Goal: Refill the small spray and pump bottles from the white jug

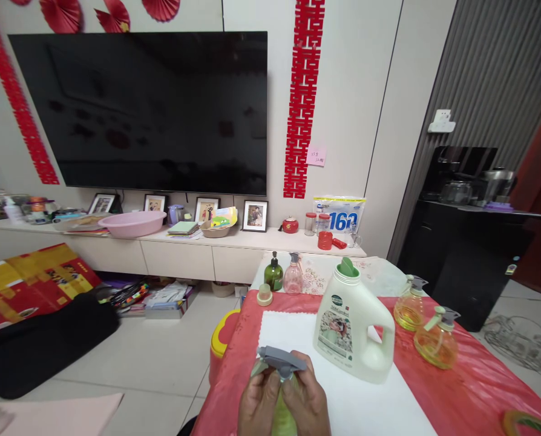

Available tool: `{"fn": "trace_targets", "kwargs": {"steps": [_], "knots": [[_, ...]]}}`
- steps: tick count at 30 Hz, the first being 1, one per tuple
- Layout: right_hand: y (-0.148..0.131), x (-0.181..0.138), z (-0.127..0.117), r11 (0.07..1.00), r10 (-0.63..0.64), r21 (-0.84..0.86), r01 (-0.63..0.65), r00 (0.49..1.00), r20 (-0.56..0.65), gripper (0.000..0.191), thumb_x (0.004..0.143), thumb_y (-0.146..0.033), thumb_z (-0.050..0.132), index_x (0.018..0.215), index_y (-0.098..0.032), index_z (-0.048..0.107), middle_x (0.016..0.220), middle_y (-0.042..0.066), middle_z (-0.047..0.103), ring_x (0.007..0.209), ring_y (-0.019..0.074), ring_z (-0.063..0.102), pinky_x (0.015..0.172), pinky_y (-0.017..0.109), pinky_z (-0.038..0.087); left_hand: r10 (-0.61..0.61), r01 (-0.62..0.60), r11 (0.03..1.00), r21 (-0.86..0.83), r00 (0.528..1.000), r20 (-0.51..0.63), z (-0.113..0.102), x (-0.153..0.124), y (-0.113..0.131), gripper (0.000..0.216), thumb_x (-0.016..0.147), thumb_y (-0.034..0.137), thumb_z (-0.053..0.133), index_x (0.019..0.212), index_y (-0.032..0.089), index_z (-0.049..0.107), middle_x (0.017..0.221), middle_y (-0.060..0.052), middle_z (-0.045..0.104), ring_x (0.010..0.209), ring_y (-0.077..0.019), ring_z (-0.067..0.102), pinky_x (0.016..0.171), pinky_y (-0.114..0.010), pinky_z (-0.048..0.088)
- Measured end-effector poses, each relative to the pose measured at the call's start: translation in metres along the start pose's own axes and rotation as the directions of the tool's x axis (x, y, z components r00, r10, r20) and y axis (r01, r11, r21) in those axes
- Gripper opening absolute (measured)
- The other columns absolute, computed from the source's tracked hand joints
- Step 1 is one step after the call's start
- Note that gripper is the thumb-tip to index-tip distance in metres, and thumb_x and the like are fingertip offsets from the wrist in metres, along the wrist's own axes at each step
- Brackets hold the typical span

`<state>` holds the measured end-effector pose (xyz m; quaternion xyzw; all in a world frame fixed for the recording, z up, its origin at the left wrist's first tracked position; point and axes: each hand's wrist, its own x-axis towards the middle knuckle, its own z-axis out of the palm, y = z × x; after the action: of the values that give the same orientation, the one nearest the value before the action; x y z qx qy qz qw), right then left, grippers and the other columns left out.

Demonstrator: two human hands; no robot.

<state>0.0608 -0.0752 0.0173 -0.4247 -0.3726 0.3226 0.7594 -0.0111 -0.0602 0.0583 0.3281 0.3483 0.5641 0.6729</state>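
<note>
A spray bottle (282, 358) with a grey trigger head and yellow-green contents is upright at the table's near edge. My left hand (258, 402) and my right hand (310, 399) are closed around it, both thumbs just under the head; my hands hide much of its body. Beyond them, on a white sheet (370, 402), stands a cream detergent jug (343, 327), its green spout (348, 267) uncovered. A translucent cap (264, 295) sits at the far left of the red tablecloth (227, 387). To the jug's right are two spray bottles, one (409, 310) behind the other (436, 346), both holding yellow liquid.
A green pump bottle (273, 275) and a pink pump bottle (293, 277) stand at the table's far side. A tape roll (529, 422) lies in the near right corner. Left of the table is a yellow-and-red stool (222, 339). A low cabinet (180, 257) runs along the wall.
</note>
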Motion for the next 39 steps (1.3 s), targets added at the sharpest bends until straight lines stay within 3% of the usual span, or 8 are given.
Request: {"fn": "trace_targets", "kwargs": {"steps": [15, 21, 25, 28, 32, 36, 39], "knots": [[-0.004, 0.001, 0.0, 0.998, -0.014, -0.06, 0.011, 0.999, -0.041, 0.047, 0.079, -0.058, 0.076, 0.102, -0.018, 0.071, 0.107, 0.007, 0.056, 0.104, 0.0207, 0.059, 0.09, 0.025, 0.05, 0.001, -0.003, 0.999, 0.047, 0.999, 0.043, 0.0, 0.001, 0.007, 0.054, 0.055, 0.062, 0.089, 0.08, 0.017, 0.073, 0.078, -0.01, 0.077, 0.086, -0.0331, 0.074, 0.077, -0.041, 0.061], [-0.013, 0.002, -0.001, 0.994, -0.015, -0.104, 0.019, 0.999, 0.034, 0.04, 0.085, -0.054, 0.071, 0.105, -0.02, 0.068, 0.108, 0.005, 0.056, 0.105, 0.0189, 0.059, 0.095, 0.026, 0.048, 0.042, -0.046, 0.997, 0.066, 0.997, 0.072, -0.005, 0.006, 0.003, 0.053, 0.058, 0.063, 0.087, 0.082, 0.016, 0.075, 0.08, -0.011, 0.077, 0.087, -0.0316, 0.073, 0.08, -0.039, 0.06], [-0.025, 0.003, -0.004, 0.983, -0.018, -0.18, 0.039, 0.993, 0.117, 0.036, 0.09, -0.05, 0.063, 0.109, -0.019, 0.066, 0.107, 0.006, 0.058, 0.104, 0.0197, 0.06, 0.095, 0.029, 0.049, -0.017, -0.007, 0.984, 0.178, 0.991, 0.132, -0.016, 0.014, 0.008, 0.059, 0.051, 0.066, 0.088, 0.083, 0.016, 0.077, 0.086, -0.012, 0.079, 0.09, -0.0325, 0.074, 0.082, -0.039, 0.06], [-0.036, 0.001, -0.002, 0.961, -0.017, -0.273, 0.044, 0.995, 0.101, 0.027, 0.09, -0.036, 0.059, 0.109, -0.019, 0.067, 0.11, 0.005, 0.059, 0.107, 0.0182, 0.058, 0.096, 0.027, 0.047, -0.029, -0.017, 0.948, 0.319, 0.99, 0.141, -0.032, 0.02, 0.008, 0.065, 0.05, 0.065, 0.088, 0.093, 0.017, 0.078, 0.105, -0.015, 0.078, 0.109, -0.0364, 0.07, 0.095, -0.042, 0.056], [-0.048, -0.004, 0.004, 0.923, -0.031, -0.382, 0.048, 0.998, 0.052, 0.028, 0.089, -0.032, 0.055, 0.111, -0.02, 0.067, 0.111, 0.005, 0.059, 0.108, 0.0175, 0.056, 0.097, 0.028, 0.045, -0.072, -0.069, 0.865, 0.498, 0.964, 0.258, -0.06, 0.023, -0.004, 0.074, 0.056, 0.051, 0.09, 0.12, 0.021, 0.069, 0.137, -0.014, 0.066, 0.135, -0.0392, 0.054, 0.117, -0.049, 0.039], [-0.052, -0.014, 0.013, 0.869, -0.047, -0.491, 0.053, 0.999, 0.024, 0.036, 0.085, -0.025, 0.056, 0.119, -0.024, 0.067, 0.118, 0.004, 0.057, 0.115, 0.0192, 0.05, 0.104, 0.032, 0.041, -0.076, -0.198, 0.758, 0.621, 0.919, 0.387, -0.078, 0.025, -0.021, 0.082, 0.062, 0.041, 0.085, 0.136, 0.021, 0.056, 0.145, -0.016, 0.059, 0.138, -0.0401, 0.051, 0.117, -0.055, 0.038], [-0.05, -0.021, 0.018, 0.826, -0.038, -0.563, 0.017, 0.999, -0.026, 0.043, 0.077, -0.018, 0.06, 0.12, -0.022, 0.063, 0.118, 0.006, 0.055, 0.115, 0.022, 0.046, 0.103, 0.037, 0.04, 0.031, -0.376, 0.643, 0.667, 0.883, 0.468, -0.078, 0.027, -0.03, 0.074, 0.068, 0.037, 0.076, 0.136, 0.02, 0.053, 0.137, -0.016, 0.064, 0.129, -0.0386, 0.059, 0.11, -0.055, 0.047]]}}
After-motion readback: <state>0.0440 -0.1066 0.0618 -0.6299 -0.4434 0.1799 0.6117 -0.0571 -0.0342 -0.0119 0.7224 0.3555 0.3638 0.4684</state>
